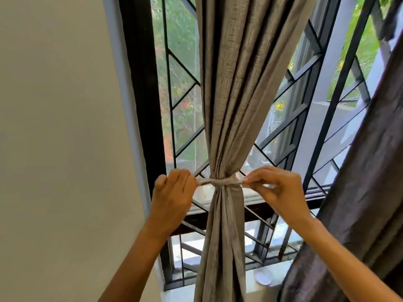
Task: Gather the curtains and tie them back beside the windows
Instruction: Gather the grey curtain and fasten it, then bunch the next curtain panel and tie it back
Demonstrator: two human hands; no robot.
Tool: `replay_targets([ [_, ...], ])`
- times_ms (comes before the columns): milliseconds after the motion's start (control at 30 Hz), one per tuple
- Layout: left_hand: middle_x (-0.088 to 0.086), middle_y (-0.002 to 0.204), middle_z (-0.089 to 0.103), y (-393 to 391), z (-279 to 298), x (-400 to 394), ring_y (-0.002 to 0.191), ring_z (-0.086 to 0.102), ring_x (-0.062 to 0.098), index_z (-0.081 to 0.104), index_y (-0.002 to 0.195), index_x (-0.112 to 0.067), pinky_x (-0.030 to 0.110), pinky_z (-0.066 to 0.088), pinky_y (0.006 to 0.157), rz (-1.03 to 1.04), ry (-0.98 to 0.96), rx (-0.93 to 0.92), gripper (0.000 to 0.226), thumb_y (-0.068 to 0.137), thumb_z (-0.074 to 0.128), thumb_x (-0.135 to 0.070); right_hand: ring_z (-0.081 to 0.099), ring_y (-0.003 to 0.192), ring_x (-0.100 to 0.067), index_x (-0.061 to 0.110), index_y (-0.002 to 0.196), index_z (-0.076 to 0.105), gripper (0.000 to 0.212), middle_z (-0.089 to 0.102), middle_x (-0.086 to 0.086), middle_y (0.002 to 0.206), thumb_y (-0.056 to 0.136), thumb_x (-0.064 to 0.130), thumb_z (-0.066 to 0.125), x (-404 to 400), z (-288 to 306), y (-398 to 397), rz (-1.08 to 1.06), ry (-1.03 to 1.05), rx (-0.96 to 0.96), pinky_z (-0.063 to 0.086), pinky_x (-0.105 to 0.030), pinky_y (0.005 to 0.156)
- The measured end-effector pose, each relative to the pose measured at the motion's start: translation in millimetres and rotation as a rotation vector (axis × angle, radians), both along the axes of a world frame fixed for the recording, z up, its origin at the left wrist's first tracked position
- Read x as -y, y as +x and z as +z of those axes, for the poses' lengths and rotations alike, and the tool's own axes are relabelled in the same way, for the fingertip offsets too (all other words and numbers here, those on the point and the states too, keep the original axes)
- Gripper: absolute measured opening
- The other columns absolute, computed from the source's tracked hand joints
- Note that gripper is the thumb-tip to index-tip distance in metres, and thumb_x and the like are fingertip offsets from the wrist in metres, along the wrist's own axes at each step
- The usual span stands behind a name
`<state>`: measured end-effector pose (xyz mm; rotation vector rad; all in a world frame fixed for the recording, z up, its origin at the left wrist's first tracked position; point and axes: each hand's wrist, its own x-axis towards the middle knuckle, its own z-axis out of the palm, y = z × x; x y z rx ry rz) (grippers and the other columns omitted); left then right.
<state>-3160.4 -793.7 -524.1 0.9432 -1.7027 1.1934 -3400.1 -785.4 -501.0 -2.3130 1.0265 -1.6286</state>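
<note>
A grey-brown curtain (235, 83) hangs in front of the window, gathered into a narrow bunch at its middle. A tie-back band (220, 182) of the same fabric is wrapped tightly around the bunch. My left hand (172, 197) grips the band's left end, fingers closed. My right hand (277, 188) pinches the right end between thumb and fingers. Both ends are pulled out sideways, taut. A second, darker curtain (359, 182) hangs loose at the right edge.
Black window frame (141, 94) and metal grille bars (287, 131) stand right behind the curtain. A beige wall (54, 138) fills the left. A white round object (263, 277) lies on the sill at lower right.
</note>
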Motion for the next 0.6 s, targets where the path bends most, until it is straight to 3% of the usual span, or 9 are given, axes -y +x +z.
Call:
replay_targets([
  [133, 0.003, 0.061, 0.051, -7, -3, -4, 0.069, 0.038, 0.017, 0.04, 0.072, -0.014, 0.03, 0.021, 0.068, -0.014, 0.013, -0.055, 0.028, 0.089, 0.062, -0.019, 0.069, 0.076, -0.013, 0.007, 0.081, 0.075, 0.007, 0.071, -0.002, 0.081, 0.074, 0.005, 0.078, -2, -4, -11, -0.004, 0.084, 0.024, 0.058, -0.029, 0.073],
  [300, 0.005, 0.065, 0.056, -22, -6, -10, 0.069, 0.045, 0.02, 0.057, 0.068, -0.006, 0.032, 0.03, 0.066, -0.212, 0.232, -0.243, 0.021, 0.082, 0.069, -0.015, 0.066, 0.075, -0.014, 0.007, 0.082, 0.071, 0.01, 0.067, -0.001, 0.08, 0.075, 0.006, 0.078, 4, -17, -4, -0.07, 0.215, 0.137, 0.058, -0.037, 0.068],
  [400, 0.007, 0.08, 0.067, -38, -9, -21, 0.081, 0.055, 0.023, 0.066, 0.083, -0.007, 0.033, 0.038, 0.073, -0.318, 0.251, -0.352, 0.008, 0.085, 0.066, -0.015, 0.064, 0.081, -0.014, 0.013, 0.088, 0.07, 0.015, 0.065, 0.002, 0.086, 0.078, 0.004, 0.076, 4, -18, -4, -0.094, 0.185, 0.075, 0.059, -0.035, 0.07],
  [467, 0.007, 0.096, 0.07, -53, -9, -32, 0.094, 0.056, 0.021, 0.065, 0.1, -0.01, 0.033, 0.038, 0.082, -0.352, 0.217, -0.39, 0.017, 0.086, 0.066, -0.018, 0.064, 0.088, -0.013, 0.016, 0.092, 0.07, 0.017, 0.066, 0.002, 0.093, 0.08, 0.005, 0.074, 1, -20, -10, -0.111, 0.19, 0.049, 0.058, -0.035, 0.076],
  [600, 0.008, 0.106, 0.069, -96, -2, -44, 0.094, 0.062, 0.026, 0.064, 0.106, -0.013, 0.035, 0.04, 0.085, -0.362, 0.112, -0.278, 0.022, 0.085, 0.07, -0.017, 0.064, 0.095, -0.01, 0.016, 0.091, 0.071, 0.014, 0.068, 0.006, 0.097, 0.083, 0.004, 0.069, -9, -22, -33, -0.172, 0.17, 0.065, 0.057, -0.034, 0.076],
])
